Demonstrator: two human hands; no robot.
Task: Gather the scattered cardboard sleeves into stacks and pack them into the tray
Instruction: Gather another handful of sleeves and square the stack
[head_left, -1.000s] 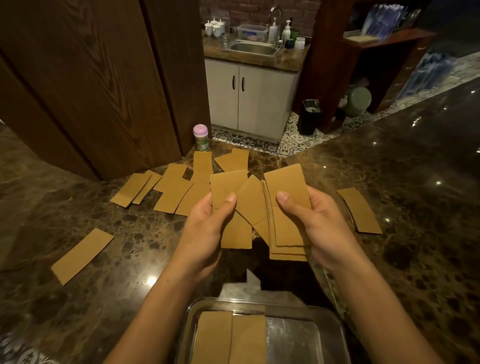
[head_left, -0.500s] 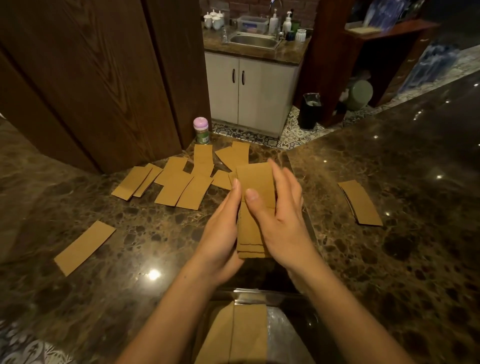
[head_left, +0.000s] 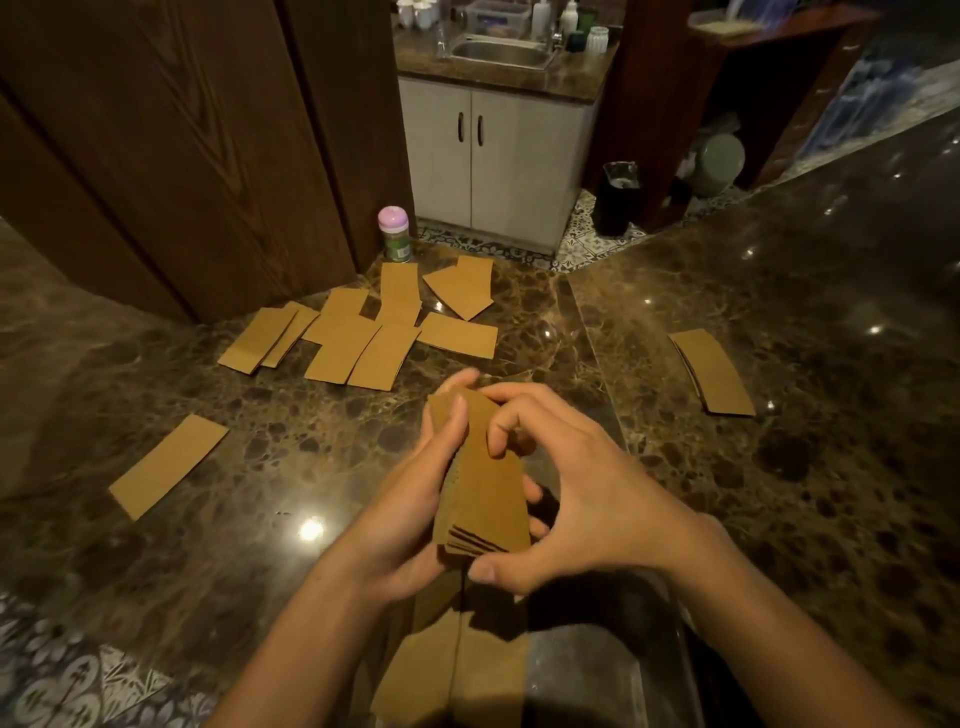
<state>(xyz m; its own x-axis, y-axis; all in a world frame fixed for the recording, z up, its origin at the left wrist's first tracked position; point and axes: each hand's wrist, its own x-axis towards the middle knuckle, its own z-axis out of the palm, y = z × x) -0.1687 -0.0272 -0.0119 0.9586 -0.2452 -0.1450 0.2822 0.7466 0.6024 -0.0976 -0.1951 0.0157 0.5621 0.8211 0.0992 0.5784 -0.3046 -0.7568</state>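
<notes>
Above the tray (head_left: 587, 675) (two sleeve piles (head_left: 452, 670) inside), left hand (head_left: 410, 514) and right hand (head_left: 597, 499) grip a stack (head_left: 485, 483).

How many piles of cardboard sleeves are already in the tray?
2: a left pile and a right pile, side by side in the tray. Part of the tray is out of view, so more may be hidden.
</notes>
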